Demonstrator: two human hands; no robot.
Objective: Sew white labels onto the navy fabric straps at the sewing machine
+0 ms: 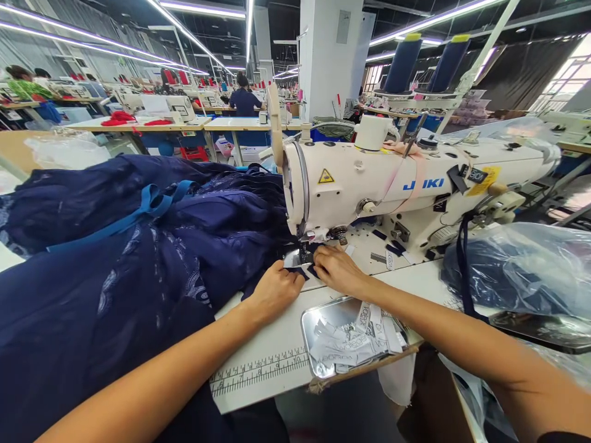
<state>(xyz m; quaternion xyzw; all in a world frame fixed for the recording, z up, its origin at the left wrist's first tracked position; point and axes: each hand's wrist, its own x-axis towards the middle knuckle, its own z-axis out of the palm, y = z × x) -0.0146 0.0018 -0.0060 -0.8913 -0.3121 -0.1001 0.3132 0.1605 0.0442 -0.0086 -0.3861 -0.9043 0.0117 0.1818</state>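
The person's two hands, left [279, 288] and right [339, 267], sit just beside each other, fingers curled and pinched on a narrow dark navy cloth edge [298, 271], which lies between them at the metal presser foot [303, 252] of a white JUKI sewing machine [341, 178]. Left of the machine, a heap of navy garments with pale patterned trim [221, 215] spreads wide, a bright-blue ribbon [152, 203] looped on top. Nearer the person, on the white worktop [277, 332] with its printed ruler scale, a silver rectangular metal tray [316, 315] holds loose white fabric labels with dark lettering [341, 344]. Farther right lies a clear plastic bag with dark contents [521, 264]; two navy thread cones with yellow tops [401, 64] stand behind.
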